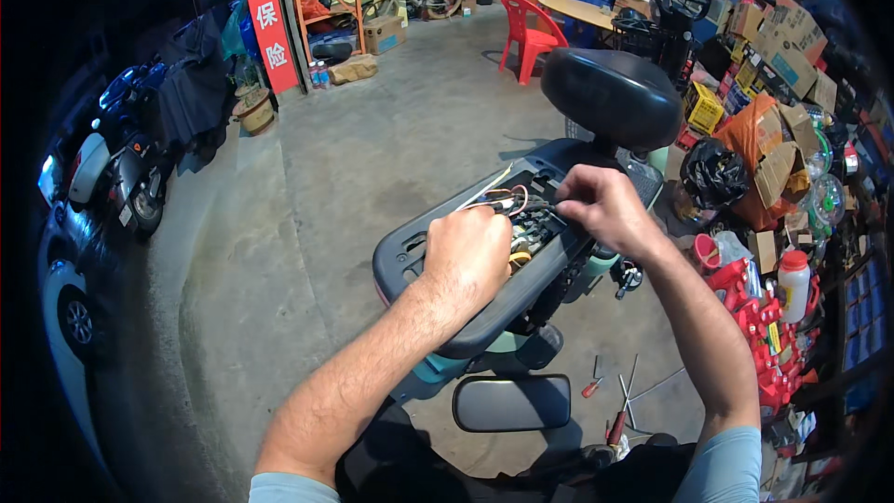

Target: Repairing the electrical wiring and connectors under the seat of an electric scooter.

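A scooter with its rear compartment uncovered stands in front of me, its dark plastic rim (410,247) surrounding a tangle of wires (526,224). My left hand (468,251) is closed over the compartment's left part, with wires coming out by its fingers; the fingertips are hidden. On the right side my right hand (610,210) pinches the end of a dark wire (543,206) between thumb and fingers. A pale thin strip (494,183) slants up beyond my left hand. The black round-edged saddle (613,98) rises just past the compartment.
A black padded seat (511,402) lies on the floor nearby. Screwdrivers (616,427) and other tools are to its right. Red bottles (768,340) and cardboard boxes (787,42) crowd the right side. A red chair (529,35) stands ahead; parked scooters (130,177) are at left.
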`<action>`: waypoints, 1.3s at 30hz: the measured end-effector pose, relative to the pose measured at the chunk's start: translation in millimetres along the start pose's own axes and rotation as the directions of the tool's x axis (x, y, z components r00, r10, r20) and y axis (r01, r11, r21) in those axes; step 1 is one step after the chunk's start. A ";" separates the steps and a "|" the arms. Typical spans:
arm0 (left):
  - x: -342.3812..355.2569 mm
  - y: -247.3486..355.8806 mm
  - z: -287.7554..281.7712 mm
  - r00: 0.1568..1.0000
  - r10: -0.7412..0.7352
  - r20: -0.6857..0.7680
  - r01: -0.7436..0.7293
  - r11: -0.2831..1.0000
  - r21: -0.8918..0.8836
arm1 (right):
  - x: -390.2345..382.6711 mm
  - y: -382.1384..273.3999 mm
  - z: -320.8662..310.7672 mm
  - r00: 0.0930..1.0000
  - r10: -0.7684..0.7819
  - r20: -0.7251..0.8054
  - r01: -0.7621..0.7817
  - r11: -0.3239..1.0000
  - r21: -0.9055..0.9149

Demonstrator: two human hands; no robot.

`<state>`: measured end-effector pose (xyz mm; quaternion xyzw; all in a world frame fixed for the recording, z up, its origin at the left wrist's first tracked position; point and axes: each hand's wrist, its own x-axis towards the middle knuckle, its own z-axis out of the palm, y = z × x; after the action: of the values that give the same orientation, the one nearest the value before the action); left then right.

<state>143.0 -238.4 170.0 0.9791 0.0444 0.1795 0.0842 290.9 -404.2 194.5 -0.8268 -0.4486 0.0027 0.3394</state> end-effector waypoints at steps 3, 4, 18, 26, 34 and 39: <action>0.0 -2.2 2.1 1.000 0.006 -0.009 -0.006 1.000 -0.004 | 3.2 -11.5 12.3 0.996 0.065 0.060 -0.061 0.996 -0.062; -0.1 -3.0 2.8 1.000 0.017 -0.023 -0.017 1.000 0.000 | 4.4 -11.6 16.7 0.994 0.078 0.078 -0.072 0.995 -0.074; 0.8 -2.3 -1.6 1.000 -0.007 0.021 0.008 0.999 -0.037 | 7.3 -8.1 36.2 0.998 0.048 0.042 -0.031 0.939 -0.342; 0.2 -2.7 -2.7 1.000 -0.008 0.021 0.008 0.999 -0.034 | 6.7 -22.0 36.6 0.996 0.044 0.077 -0.005 0.893 -0.451; 1.1 -3.0 0.0 1.000 -0.016 0.008 0.016 0.999 -0.043 | 10.9 -18.4 33.3 0.983 0.127 0.130 -0.057 0.895 -0.442; 0.2 -3.7 1.3 1.000 -0.012 -0.005 0.011 0.999 -0.041 | 7.3 -20.8 35.4 0.992 0.056 0.116 0.013 0.853 -0.522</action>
<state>143.5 -234.9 168.3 0.9765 0.0466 0.1824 0.1050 268.9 -371.4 181.2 -0.8909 -0.4437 -0.0628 0.0734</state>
